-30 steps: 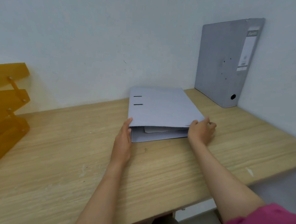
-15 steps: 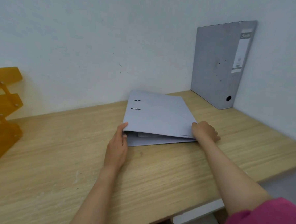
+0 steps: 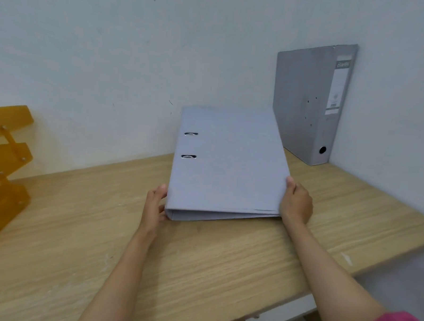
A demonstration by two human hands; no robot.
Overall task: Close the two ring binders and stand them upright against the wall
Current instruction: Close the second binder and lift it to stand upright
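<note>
Head view: left hand (image 3: 154,206) grips the spine-side near corner of the lilac binder (image 3: 227,161), right hand (image 3: 296,201) grips its open-edge near corner, thumb on the cover. Binder closed, near end raised off the wooden desk (image 3: 200,270); can't tell if the far end touches the desk. Long axis runs away from the person toward the wall (image 3: 137,58), cover facing up and tilted toward the camera, spine on the left with two ring slots. Binders: two. Second is the grey binder (image 3: 304,104), upright in the corner against the wall, labelled spine facing out. One orange tray rack (image 3: 4,161) at far left
</note>
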